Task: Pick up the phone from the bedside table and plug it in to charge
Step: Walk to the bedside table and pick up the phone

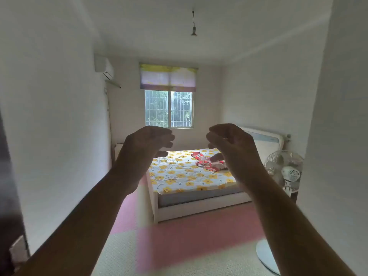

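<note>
I stand at a bedroom's entrance with both arms stretched out in front of me. My left hand (145, 148) is raised at chest height, fingers curled loosely and apart, holding nothing. My right hand (231, 148) mirrors it a short gap to the right, also curled and empty. Beyond them is a bed (179, 176) with a yellow-flowered sheet. No phone, charger or bedside table can be made out from here; a pale edge (119, 145) shows at the bed's far left, partly hidden by my left hand.
A red patterned cloth (203, 161) lies on the bed. A standing fan (286, 168) is at the right by the headboard (264, 144), its round base (266, 255) near my right arm. Pink and cream floor mats (179, 232) lead to the bed. A dark door edge (10, 196) is at my left.
</note>
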Demonstrator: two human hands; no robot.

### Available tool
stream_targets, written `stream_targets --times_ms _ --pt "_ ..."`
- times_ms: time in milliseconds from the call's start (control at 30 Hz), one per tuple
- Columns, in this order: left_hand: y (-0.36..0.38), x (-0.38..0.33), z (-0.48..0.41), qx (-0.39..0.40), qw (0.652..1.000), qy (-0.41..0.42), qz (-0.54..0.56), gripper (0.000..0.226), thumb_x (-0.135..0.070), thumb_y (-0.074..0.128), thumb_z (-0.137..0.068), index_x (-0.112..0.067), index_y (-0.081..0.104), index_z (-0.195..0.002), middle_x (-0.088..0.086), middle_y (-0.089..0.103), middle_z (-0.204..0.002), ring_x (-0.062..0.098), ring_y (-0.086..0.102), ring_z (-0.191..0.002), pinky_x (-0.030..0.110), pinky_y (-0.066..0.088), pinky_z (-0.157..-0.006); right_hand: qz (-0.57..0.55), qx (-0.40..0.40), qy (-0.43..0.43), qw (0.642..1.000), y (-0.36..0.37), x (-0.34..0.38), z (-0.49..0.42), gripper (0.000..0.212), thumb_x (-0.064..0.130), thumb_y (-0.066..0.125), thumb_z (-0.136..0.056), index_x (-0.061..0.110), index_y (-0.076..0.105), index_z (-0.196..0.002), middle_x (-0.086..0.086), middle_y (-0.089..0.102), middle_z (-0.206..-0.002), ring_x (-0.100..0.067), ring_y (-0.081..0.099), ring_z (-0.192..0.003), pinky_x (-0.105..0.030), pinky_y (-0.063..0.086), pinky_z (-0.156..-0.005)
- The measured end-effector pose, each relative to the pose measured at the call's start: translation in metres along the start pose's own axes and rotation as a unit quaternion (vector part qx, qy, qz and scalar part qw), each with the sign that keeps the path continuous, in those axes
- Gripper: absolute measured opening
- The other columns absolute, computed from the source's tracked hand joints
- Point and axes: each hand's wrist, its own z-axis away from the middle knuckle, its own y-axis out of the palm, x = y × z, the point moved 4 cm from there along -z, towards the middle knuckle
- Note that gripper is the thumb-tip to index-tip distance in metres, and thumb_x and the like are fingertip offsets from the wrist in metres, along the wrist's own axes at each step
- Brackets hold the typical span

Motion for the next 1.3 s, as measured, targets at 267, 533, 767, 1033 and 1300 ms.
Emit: stream_targets --times_ms 267,533,767,1033,1300 --pt "0.010 0.046 -0.043 -0.009 1.000 -0.013 0.013 0.022 -0.028 0.070 -0.083 -0.021 0.075 -0.103 0.003 0.082 -0.104 0.018 0.079 -0.097 0.031 0.064 -0.083 0.016 0.003 0.006 1.000 0.009 -0.044 -0.039 0.020 0.025 0.071 -0.096 0.019 0.069 -0.115 0.004 0.072 -0.097 -0.013 0.073 -0.080 -0.019 0.058 -0.060" --pt "-0.008 0.108 -0.091 0.004 1.000 -0.016 0.022 0.017 -0.010 0.065 -0.097 -0.023 0.077 -0.098 0.008 0.081 -0.104 0.018 0.078 -0.095 0.027 0.064 -0.080 0.036 0.003 0.001 0.999 0.048 -0.099 -0.077 0.018 0.027 0.072 -0.094 0.021 0.070 -0.111 0.002 0.074 -0.099 -0.010 0.073 -0.079 -0.020 0.058 -0.060" --pt "-0.052 0.181 -0.152 0.032 0.998 -0.029 0.034 0.010 -0.023 0.074 -0.086 -0.025 0.077 -0.095 0.008 0.081 -0.101 0.018 0.078 -0.093 0.033 0.065 -0.084 0.046 -0.008 0.015 0.999 0.119 -0.162 -0.123 0.025 0.036 0.072 -0.085 0.025 0.072 -0.108 0.005 0.075 -0.096 -0.017 0.075 -0.082 -0.043 0.066 -0.070" --pt "-0.077 0.251 -0.234 0.066 0.994 -0.028 0.079 0.018 -0.032 0.076 -0.072 -0.031 0.079 -0.089 0.006 0.082 -0.098 0.024 0.077 -0.096 0.038 0.063 -0.087 0.045 -0.020 0.032 0.998 0.163 -0.223 -0.180 0.021 0.034 0.073 -0.086 0.026 0.072 -0.105 0.012 0.076 -0.090 -0.011 0.074 -0.078 -0.026 0.060 -0.062" --pt "-0.056 0.330 -0.297 0.083 0.992 -0.040 0.090 0.024 -0.033 0.075 -0.073 -0.026 0.078 -0.096 0.005 0.082 -0.099 0.024 0.077 -0.097 0.037 0.064 -0.086 0.038 -0.049 0.039 0.997 0.158 -0.307 -0.229 0.019 0.040 0.074 -0.082 0.031 0.074 -0.100 0.009 0.076 -0.091 -0.016 0.075 -0.085 -0.032 0.060 -0.061"
